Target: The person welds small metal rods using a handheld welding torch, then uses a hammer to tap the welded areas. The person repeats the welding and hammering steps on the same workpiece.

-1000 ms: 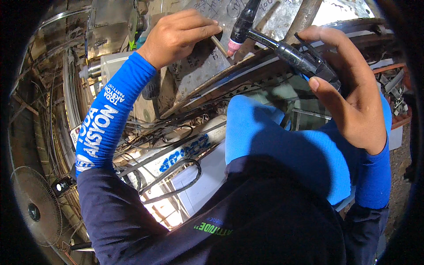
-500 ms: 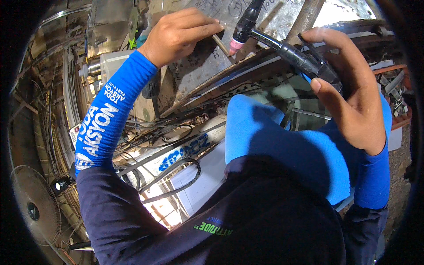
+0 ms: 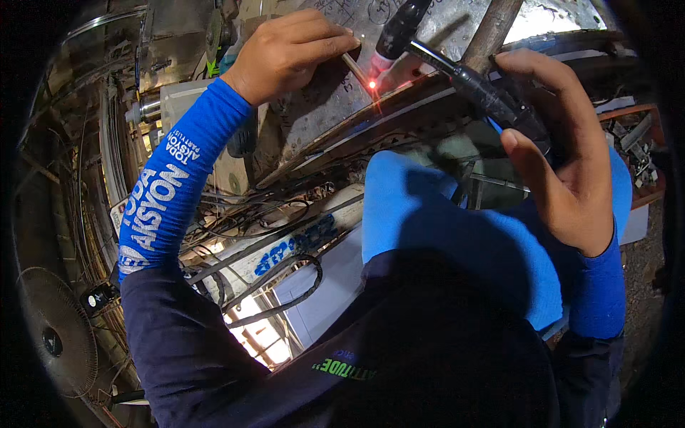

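Note:
My right hand [image 3: 571, 157] is closed around the black handle of a TIG welding torch [image 3: 492, 100], coming in from the right. At its pink cup [image 3: 380, 63] a small red-white arc glows. My left hand [image 3: 285, 57] pinches a short, thin metal rod [image 3: 352, 68] between thumb and fingers. The rod's far end meets the glow, over the edge of a marked grey metal plate [image 3: 314, 118]. Both hands are above the plate's near side, left of and right of the arc.
A dark metal bar [image 3: 492, 32] lies across the plate behind the torch. Black cable [image 3: 314, 278] loops below, over a white tube [image 3: 285, 250] with blue marking. At lower left stands a round fan [image 3: 53, 342]. An orange crate [image 3: 655, 135] at right holds metal scraps.
The torch cup has shifted slightly up, and a bright arc now glows at the rod's end. The scene has darkened. Both hands keep their grips with only small movement.

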Demonstrator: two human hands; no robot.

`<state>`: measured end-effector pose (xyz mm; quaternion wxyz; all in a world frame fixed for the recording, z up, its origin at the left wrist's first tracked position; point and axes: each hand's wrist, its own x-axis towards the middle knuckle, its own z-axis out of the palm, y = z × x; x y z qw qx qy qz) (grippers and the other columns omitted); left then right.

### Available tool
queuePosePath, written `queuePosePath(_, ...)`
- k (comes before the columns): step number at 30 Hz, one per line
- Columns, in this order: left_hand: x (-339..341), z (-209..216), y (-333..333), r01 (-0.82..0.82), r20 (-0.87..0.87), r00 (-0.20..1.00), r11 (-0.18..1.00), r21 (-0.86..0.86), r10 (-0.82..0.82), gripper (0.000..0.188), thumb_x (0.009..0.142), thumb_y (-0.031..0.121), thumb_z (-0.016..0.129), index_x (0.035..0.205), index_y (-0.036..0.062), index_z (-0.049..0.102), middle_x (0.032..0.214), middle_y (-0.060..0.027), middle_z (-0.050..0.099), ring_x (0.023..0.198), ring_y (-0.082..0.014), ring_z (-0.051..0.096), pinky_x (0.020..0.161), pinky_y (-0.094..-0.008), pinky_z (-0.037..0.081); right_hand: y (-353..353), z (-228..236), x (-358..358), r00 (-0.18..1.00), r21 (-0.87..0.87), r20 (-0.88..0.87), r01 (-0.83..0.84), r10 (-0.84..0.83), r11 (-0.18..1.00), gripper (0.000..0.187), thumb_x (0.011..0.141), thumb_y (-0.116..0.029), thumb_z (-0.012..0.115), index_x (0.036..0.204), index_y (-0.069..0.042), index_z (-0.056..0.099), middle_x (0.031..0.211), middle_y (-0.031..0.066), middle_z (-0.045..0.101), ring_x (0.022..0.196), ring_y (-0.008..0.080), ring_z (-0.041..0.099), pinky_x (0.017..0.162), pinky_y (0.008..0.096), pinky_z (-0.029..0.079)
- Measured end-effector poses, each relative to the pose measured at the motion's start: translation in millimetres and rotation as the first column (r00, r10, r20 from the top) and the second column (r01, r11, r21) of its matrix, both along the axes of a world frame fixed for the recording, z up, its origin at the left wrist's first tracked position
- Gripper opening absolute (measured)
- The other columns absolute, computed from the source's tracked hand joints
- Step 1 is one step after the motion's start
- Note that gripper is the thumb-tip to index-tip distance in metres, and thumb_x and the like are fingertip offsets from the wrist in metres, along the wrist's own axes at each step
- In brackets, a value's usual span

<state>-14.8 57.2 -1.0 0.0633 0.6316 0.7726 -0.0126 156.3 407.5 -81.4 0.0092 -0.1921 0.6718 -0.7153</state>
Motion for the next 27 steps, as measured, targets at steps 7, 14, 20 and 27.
queuePosePath(7, -2, -2, -4, 0.014, 0.005, 1.0, 1.0, 0.007, -0.014, 0.048, 0.078, -0.01, 0.075, 0.124, 0.0049, 0.078, 0.115, -0.0129, 0.078, 0.097, -0.0311, 0.075, 0.082, -0.0395, 0.063, -4, -10, 2, 0.999, 0.112, 0.023, 0.038, -0.04, 0.993, 0.053, 0.105, -0.022, 0.071, 0.152, -0.003, 0.054, 0.149, 0.0145, 0.06, 0.141, 0.0279, 0.059, 0.12, 0.0417, 0.044)
queuePosePath(14, -4, -4, -2, 0.027, 0.004, 1.0, 0.999, 0.027, -0.027, 0.049, 0.077, -0.011, 0.074, 0.123, 0.0038, 0.078, 0.117, -0.0139, 0.077, 0.097, -0.0322, 0.075, 0.082, -0.0396, 0.063, -3, 3, 4, 0.993, 0.094, 0.118, 0.0, -0.011, 0.996, 0.051, 0.102, -0.009, 0.07, 0.15, 0.0, 0.055, 0.148, 0.0141, 0.06, 0.141, 0.0258, 0.058, 0.121, 0.0386, 0.042)
queuePosePath(20, -1, 0, 8, 0.023, 0.047, 0.999, 0.999, 0.047, -0.025, 0.048, 0.077, -0.012, 0.074, 0.122, 0.0033, 0.078, 0.117, -0.0138, 0.078, 0.098, -0.0323, 0.075, 0.084, -0.04, 0.062, -3, 0, 4, 0.99, 0.076, 0.139, 0.005, -0.015, 0.997, 0.053, 0.099, -0.006, 0.07, 0.149, 0.0, 0.055, 0.149, 0.0143, 0.06, 0.141, 0.0259, 0.058, 0.121, 0.0389, 0.042)
queuePosePath(27, -1, -2, 6, 0.028, 0.031, 0.999, 0.998, 0.062, -0.03, 0.047, 0.077, -0.01, 0.075, 0.122, 0.004, 0.078, 0.115, -0.013, 0.078, 0.097, -0.0315, 0.075, 0.083, -0.0398, 0.062, -2, -1, 0, 0.996, 0.07, 0.086, -0.022, 0.016, 0.997, 0.05, 0.099, -0.005, 0.07, 0.147, 0.001, 0.057, 0.146, 0.0148, 0.063, 0.14, 0.026, 0.06, 0.121, 0.0394, 0.042)
